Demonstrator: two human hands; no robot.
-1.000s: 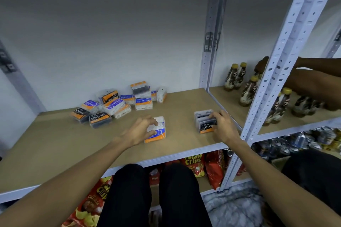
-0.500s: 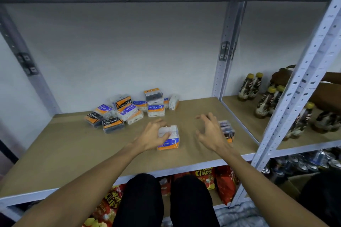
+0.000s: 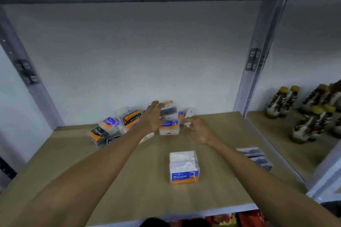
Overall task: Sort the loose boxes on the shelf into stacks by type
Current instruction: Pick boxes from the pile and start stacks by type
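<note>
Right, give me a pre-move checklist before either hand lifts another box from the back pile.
1. Round stack standing square at the front: ok.
2. Dark stack by the right edge, tidy: cannot tell, blurred.
3. Left hand over the dark box atop the pile: ok.
4. Left grip closed on it: not ok, fingers spread.
5. Right hand holding the small white box: cannot tell.
6. Shelf space for new stacks: ok.

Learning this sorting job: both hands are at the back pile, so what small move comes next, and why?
Probably the right hand closes on the small white box at its fingertips and carries it forward. It looks like the clear blue-and-orange Round stack near the front edge, though blur leaves its label unreadable.
</note>
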